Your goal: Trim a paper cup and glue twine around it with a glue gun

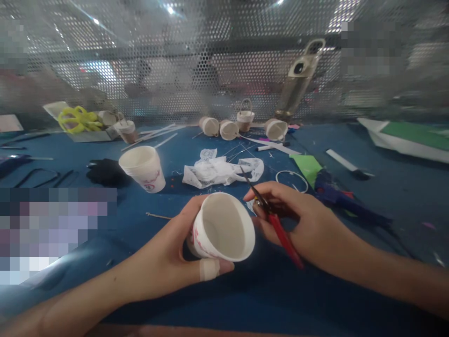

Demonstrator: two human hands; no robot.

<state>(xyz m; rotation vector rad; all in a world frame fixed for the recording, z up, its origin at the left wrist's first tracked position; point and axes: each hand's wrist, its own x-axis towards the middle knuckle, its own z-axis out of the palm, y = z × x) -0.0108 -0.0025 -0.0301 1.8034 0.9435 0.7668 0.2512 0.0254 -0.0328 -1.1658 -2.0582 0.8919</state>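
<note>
My left hand (171,260) is wrapped round a white paper cup (224,229) with red print, tilted so its mouth faces me; a plaster is on the thumb. My right hand (298,220) grips red-handled scissors (271,217), blades pointing up and left just past the cup's rim. Both hands hover low over the blue table (245,290).
Another paper cup (143,167) stands at the left, cut paper scraps (220,171) lie behind. Several small cup baskets (242,125) line the back by a perforated metal wall. Yellow scissors (79,119), a glue gun (336,194), green paper (307,166) and a black object (105,171) lie around.
</note>
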